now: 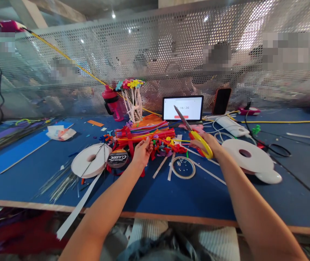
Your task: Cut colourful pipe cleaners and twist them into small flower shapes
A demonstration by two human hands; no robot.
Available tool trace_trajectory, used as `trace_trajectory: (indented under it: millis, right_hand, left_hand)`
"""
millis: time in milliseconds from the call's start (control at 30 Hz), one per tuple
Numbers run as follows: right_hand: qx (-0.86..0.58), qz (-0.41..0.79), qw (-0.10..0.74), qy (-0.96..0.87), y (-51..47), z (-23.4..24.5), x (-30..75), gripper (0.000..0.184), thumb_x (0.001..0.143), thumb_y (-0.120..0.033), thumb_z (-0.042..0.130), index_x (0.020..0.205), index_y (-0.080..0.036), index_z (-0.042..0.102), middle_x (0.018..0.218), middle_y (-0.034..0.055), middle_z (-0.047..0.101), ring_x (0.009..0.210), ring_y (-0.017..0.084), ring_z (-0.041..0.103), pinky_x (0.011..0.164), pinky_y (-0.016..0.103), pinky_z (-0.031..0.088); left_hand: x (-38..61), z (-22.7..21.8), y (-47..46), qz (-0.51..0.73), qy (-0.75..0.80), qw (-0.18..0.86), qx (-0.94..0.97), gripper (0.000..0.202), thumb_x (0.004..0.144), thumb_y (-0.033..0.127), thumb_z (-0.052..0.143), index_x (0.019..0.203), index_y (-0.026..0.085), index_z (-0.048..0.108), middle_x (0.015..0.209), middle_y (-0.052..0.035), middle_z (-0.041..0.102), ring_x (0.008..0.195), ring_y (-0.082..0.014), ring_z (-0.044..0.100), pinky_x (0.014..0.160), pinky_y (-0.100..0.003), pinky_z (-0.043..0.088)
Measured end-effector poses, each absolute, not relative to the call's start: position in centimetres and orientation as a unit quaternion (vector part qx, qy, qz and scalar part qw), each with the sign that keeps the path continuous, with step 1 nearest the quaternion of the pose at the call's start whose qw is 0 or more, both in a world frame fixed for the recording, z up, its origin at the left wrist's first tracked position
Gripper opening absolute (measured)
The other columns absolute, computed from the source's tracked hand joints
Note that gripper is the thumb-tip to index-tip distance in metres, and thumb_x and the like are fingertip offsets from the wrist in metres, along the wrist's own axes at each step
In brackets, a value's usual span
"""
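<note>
My right hand [203, 143] is shut on a pair of scissors [195, 136] with yellow and red handles, their long metal blades pointing up and left above the table. My left hand [143, 152] is curled at the near edge of a heap of multicoloured pipe cleaners [144, 136]. Its fingers overlap the heap, and I cannot tell whether they grip a stem. Small twisted pipe-cleaner pieces [165, 149] lie between my hands. A roll of masking tape [183, 167] lies below the scissors.
The blue worktable [155, 192] holds white ribbon rolls [91, 160], a dark tape roll [117, 158], a bouquet [131, 96], a red bottle [112, 103], a tablet [182, 108], a phone [221, 101] and black scissors [278, 150]. A perforated metal screen [155, 47] stands behind.
</note>
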State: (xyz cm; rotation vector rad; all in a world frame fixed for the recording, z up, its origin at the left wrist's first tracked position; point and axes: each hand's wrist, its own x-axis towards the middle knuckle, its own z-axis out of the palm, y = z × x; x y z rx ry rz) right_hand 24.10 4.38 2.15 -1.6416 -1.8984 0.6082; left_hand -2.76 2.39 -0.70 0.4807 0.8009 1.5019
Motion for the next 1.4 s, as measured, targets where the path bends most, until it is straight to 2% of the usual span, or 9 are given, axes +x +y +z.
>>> trace_trajectory:
  millis: [67, 133, 200, 267, 367, 567, 700, 1033, 1400]
  right_hand:
    - [-0.522, 0.340, 0.368, -0.690, 3.4, 2.3, 22.4, 0.034, 0.073, -0.047, 0.058, 0.084, -0.015, 0.061, 0.071, 0.0060, 0.067, 0.064, 0.019, 0.063, 0.059, 0.030, 0.051]
    - [-0.452, 0.435, 0.437, -0.645, 2.4, 2.4, 20.7, 0.034, 0.071, -0.048, 0.062, 0.080, -0.015, 0.061, 0.063, 0.0034, 0.063, 0.052, 0.014, 0.058, 0.049, 0.026, 0.047]
    - [-0.440, 0.462, 0.427, -0.640, 1.6, 2.6, 19.6, 0.036, 0.074, -0.050, 0.059, 0.074, -0.014, 0.060, 0.049, -0.0016, 0.052, 0.039, 0.009, 0.045, 0.038, 0.022, 0.035]
    - [-0.447, 0.446, 0.402, -0.663, 1.2, 2.8, 19.0, 0.038, 0.074, -0.052, 0.059, 0.074, -0.014, 0.060, 0.048, -0.0030, 0.049, 0.038, 0.007, 0.041, 0.037, 0.021, 0.030]
    - [-0.455, 0.361, 0.347, -0.736, 1.0, 2.7, 18.6, 0.040, 0.071, -0.054, 0.061, 0.078, -0.014, 0.059, 0.060, -0.0001, 0.056, 0.050, 0.011, 0.049, 0.045, 0.023, 0.034]
    - [-0.469, 0.164, 0.213, -0.841, 0.1, 2.2, 17.7, 0.044, 0.077, -0.057, 0.053, 0.092, -0.016, 0.054, 0.083, 0.0074, 0.062, 0.071, 0.019, 0.059, 0.061, 0.027, 0.040]
    - [-0.462, 0.119, 0.188, -0.859, -0.2, 2.0, 17.1, 0.042, 0.080, -0.057, 0.049, 0.090, -0.017, 0.054, 0.080, 0.0093, 0.062, 0.071, 0.021, 0.060, 0.059, 0.027, 0.039]
    - [-0.418, 0.172, 0.211, -0.866, 0.5, 2.1, 17.0, 0.036, 0.086, -0.050, 0.044, 0.069, -0.019, 0.050, 0.062, 0.0016, 0.055, 0.054, 0.013, 0.051, 0.049, 0.024, 0.030]
    - [-0.425, 0.233, 0.196, -0.852, 0.5, 2.5, 17.1, 0.045, 0.086, -0.056, 0.037, 0.067, -0.018, 0.051, 0.056, 0.0004, 0.052, 0.048, 0.010, 0.046, 0.044, 0.022, 0.031]
  left_hand:
    - [-2.6, -0.5, 2.2, 0.658, 0.336, 0.641, 0.208, 0.013, 0.071, 0.018, 0.070, 0.072, 0.011, 0.059, 0.061, 0.0008, 0.060, 0.048, -0.0035, 0.054, 0.046, -0.013, 0.044]
    - [-2.5, -0.4, 2.0, 0.660, 0.317, 0.647, 0.212, 0.014, 0.071, 0.020, 0.069, 0.070, 0.012, 0.057, 0.060, 0.0017, 0.058, 0.048, -0.0032, 0.052, 0.045, -0.013, 0.043]
    - [-2.4, -0.3, 1.9, 0.663, 0.298, 0.651, 0.220, 0.016, 0.072, 0.021, 0.069, 0.069, 0.012, 0.056, 0.060, 0.0024, 0.056, 0.047, -0.0026, 0.050, 0.045, -0.013, 0.042]
    - [-2.3, -0.2, 1.8, 0.668, 0.285, 0.650, 0.223, 0.017, 0.073, 0.023, 0.068, 0.070, 0.013, 0.055, 0.060, 0.0031, 0.055, 0.047, -0.0021, 0.049, 0.045, -0.013, 0.041]
    - [-2.5, 0.0, 1.9, 0.678, 0.281, 0.644, 0.216, 0.017, 0.074, 0.025, 0.067, 0.071, 0.014, 0.054, 0.061, 0.0037, 0.054, 0.048, -0.0017, 0.049, 0.047, -0.013, 0.041]
    - [-3.0, 0.2, 2.2, 0.705, 0.244, 0.635, 0.200, 0.016, 0.074, 0.022, 0.067, 0.073, 0.014, 0.053, 0.061, 0.0043, 0.054, 0.049, -0.0021, 0.050, 0.048, -0.014, 0.040]
    - [-2.5, 0.0, 1.9, 0.705, 0.259, 0.624, 0.217, 0.016, 0.070, 0.018, 0.069, 0.072, 0.015, 0.053, 0.060, 0.0046, 0.057, 0.048, -0.0030, 0.051, 0.048, -0.015, 0.040]
    - [-1.4, 0.7, 0.8, 0.697, 0.275, 0.614, 0.246, 0.015, 0.067, 0.019, 0.070, 0.075, 0.014, 0.059, 0.069, 0.0010, 0.062, 0.063, -0.0075, 0.059, 0.057, -0.018, 0.043]
    - [-2.2, 0.8, 0.9, 0.725, 0.240, 0.571, 0.301, 0.018, 0.068, 0.024, 0.068, 0.077, 0.017, 0.055, 0.064, 0.0049, 0.057, 0.056, -0.0060, 0.054, 0.055, -0.018, 0.041]
